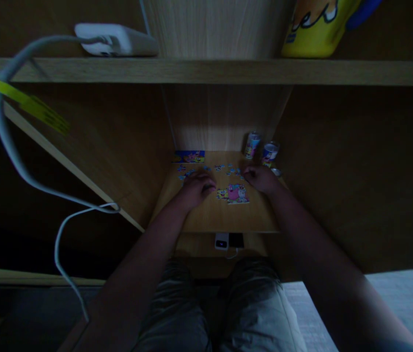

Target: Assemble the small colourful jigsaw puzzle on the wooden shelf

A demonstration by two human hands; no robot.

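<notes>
A partly joined jigsaw puzzle (233, 193) with bright cartoon figures lies on the wooden shelf board (209, 220). Just left of it is my left hand (196, 189), its fingers curled and their tips close to the puzzle's left edge. My right hand (259, 179) is at the upper right of the puzzle, thumb and fingers pinched together. What either hand holds, if anything, is too small and dark to make out. Several loose puzzle pieces (219, 167) lie scattered behind the joined part and between the hands, some of them partly hidden by my left hand.
A cartoon picture card (191, 156) rests at the back left. At the back right are a small printed can (252, 145), an uncovered tin (269, 153) and a round lid (276, 172). Overhead, an upper shelf (206, 71) bears a white device (118, 40) and a yellow mug (312, 34); a cable (8, 142) hangs left.
</notes>
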